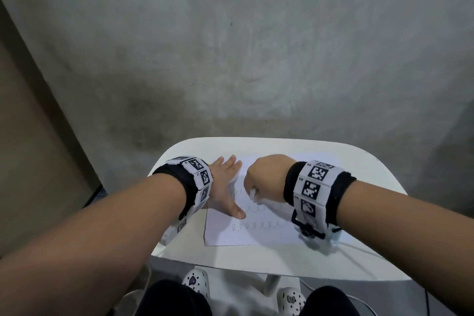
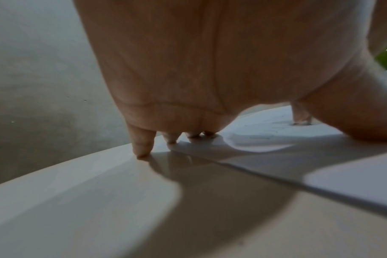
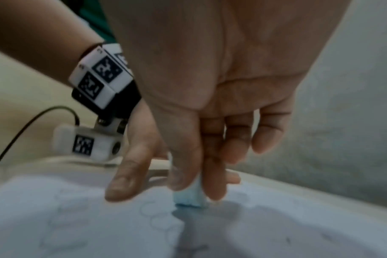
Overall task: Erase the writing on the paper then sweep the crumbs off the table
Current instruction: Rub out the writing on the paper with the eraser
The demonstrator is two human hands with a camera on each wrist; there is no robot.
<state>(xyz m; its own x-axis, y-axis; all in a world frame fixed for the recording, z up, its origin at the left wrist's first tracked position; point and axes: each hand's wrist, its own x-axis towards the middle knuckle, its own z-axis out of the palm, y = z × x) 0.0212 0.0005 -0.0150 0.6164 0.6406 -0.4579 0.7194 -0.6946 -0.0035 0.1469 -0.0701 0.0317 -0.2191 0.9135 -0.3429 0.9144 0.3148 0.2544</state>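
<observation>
Two forearms reach in from below, each wearing one black band with white marker tiles. Right hand [image 1: 266, 178] curls its thumb and fingers round one pale eraser [image 3: 189, 196], its lower end pressed to the single sheet of paper [image 1: 230, 235] beneath it. Left hand [image 1: 225, 187], just beside, lies flat with fingers spread, thumb and three fingertips on the paper's left part, the little finger [image 2: 141, 143] on the white table [image 1: 372, 169]. Looped pencil writing [image 1: 256, 226] runs in three rows between and below both hands. Crumbs are too small to tell.
</observation>
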